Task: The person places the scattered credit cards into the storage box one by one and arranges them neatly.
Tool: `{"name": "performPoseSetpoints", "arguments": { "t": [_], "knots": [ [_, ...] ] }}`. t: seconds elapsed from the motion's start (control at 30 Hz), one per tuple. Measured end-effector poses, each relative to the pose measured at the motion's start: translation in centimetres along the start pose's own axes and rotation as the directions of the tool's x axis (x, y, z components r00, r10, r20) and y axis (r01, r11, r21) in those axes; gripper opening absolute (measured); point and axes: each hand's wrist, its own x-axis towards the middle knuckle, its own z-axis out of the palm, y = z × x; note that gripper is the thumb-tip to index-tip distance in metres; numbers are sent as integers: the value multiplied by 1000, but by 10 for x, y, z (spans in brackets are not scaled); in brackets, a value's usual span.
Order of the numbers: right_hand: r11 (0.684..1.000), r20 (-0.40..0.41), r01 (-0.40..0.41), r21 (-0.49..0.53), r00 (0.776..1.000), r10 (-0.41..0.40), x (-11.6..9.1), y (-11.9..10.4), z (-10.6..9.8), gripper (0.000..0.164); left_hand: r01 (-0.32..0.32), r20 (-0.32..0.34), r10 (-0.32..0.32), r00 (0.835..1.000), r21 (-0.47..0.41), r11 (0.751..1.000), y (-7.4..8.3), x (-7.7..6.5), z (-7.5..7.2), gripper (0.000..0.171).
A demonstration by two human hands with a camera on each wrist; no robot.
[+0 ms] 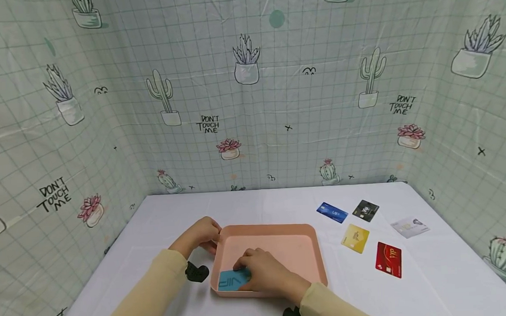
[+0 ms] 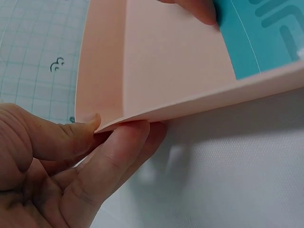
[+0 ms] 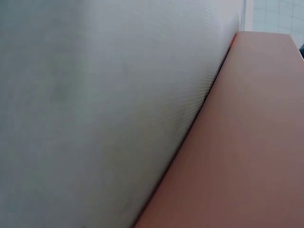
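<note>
A shallow pink tray [image 1: 281,229] lies on the white table. At its far left corner my left hand [image 1: 201,233] pinches the rim; in the left wrist view the thumb of that left hand [image 2: 61,156] is at the wall's edge, with the fingers beneath. My right hand [image 1: 266,272] reaches into the tray and grips a light blue card [image 1: 229,281] by its right part, thumb at the near edge and fingers at the far edge. The card sits in the near left corner. In the right wrist view only the tray's outer wall [image 3: 237,137] and the tabletop show, without the hand.
Right of the tray lie a blue card [image 1: 332,212], a black card [image 1: 366,210], a yellow card [image 1: 355,238], a silver card [image 1: 410,227] and a red card [image 1: 388,259]. A cactus-print cloth [image 1: 259,101] stands behind and at both sides of the table [image 1: 263,204].
</note>
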Motion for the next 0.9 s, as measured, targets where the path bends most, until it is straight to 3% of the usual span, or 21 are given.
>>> {"name": "performPoseSetpoints", "arguments": {
  "t": [0.43,0.9],
  "knots": [
    [998,-11,4,60,1000,-3,0,1,2,42,-1,3,1,1000,4,1000,-2,2,0,25],
    [998,-15,35,44,999,-35,0,-2,1,39,-22,23,22,999,-20,1000,0,-1,-1,26]
  ]
}}
